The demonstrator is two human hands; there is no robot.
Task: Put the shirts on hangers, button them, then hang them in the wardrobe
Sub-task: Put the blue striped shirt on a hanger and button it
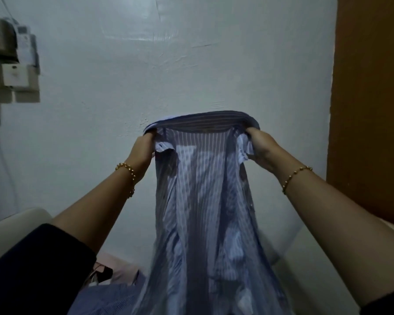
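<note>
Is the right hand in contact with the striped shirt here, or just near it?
Touching. The head view shows the right hand gripping the striped shirt at its upper right edge, fabric bunched in the grip.

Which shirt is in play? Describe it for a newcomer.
Start at the pale wall. Before it, the left hand and right hand hold a blue white-striped shirt up by its collar. The pink garment and blue cloth below lie unheld.

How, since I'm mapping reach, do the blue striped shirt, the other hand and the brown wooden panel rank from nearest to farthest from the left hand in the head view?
1. Blue striped shirt: held in the left hand's grip.
2. Right hand: gripping its other side.
3. Brown wooden panel: far right.
</note>
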